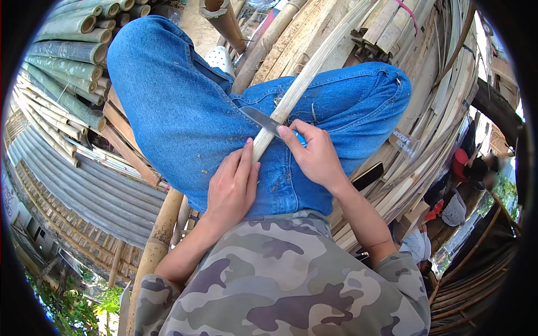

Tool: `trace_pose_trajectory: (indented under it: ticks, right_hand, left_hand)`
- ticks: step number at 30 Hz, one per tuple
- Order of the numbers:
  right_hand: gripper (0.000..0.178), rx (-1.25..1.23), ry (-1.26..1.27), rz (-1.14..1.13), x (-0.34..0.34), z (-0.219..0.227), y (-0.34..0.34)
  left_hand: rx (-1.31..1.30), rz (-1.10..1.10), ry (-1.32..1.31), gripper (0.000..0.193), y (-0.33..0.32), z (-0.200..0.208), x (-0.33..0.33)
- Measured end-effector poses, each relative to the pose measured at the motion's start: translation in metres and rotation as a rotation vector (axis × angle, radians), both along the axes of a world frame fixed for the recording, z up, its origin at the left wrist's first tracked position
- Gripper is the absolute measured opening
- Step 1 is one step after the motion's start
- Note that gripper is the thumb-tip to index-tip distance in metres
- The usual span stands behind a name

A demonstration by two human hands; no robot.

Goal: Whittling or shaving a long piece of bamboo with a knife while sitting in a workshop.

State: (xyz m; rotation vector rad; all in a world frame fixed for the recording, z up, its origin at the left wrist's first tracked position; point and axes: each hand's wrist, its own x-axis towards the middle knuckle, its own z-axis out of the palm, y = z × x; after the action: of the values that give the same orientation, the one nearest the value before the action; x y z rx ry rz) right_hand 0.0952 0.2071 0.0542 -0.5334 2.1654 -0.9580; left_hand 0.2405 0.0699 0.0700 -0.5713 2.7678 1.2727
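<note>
A long pale bamboo strip point(298, 88) slants across my lap, its near end between my hands and its far end past my knees. My left hand point(231, 182) lies along that near end with its fingers closed against the strip; the thumb side touches it. In my right hand point(318, 155) is a knife point(261, 121) with a blue handle, gripped with the fingers wrapped round. Its blade points to the upper left and lies across the strip, just beyond my left fingertips. Blue jeans point(168, 112) with small shavings on them are under both hands.
Stacked bamboo poles point(70, 56) lie at the upper left, above a corrugated roof point(84, 179). Split bamboo slats point(426, 134) spread along my right side, with a dark phone point(368, 176) on them. An upright bamboo post point(223, 25) stands ahead. People sit at the far right.
</note>
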Motion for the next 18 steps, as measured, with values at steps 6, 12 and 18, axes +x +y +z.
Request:
trace_pose_trajectory:
  ticks: [6,12,18]
  right_hand:
    - [0.031,-0.219,-0.450,-0.604,-0.050,0.006,0.015]
    - [0.026,-0.276,-0.430,-0.635,-0.054,0.001,0.014]
    - [0.039,-0.387,-0.326,-0.620,-0.029,-0.003,-0.002]
  left_hand:
    - [-0.054,0.029,0.036,0.031,-0.047,0.056,-0.008]
    - [-0.394,0.146,0.244,0.023,-0.106,0.057,-0.014]
    - [-0.205,-0.325,0.195,0.026,-0.062,0.023,-0.056]
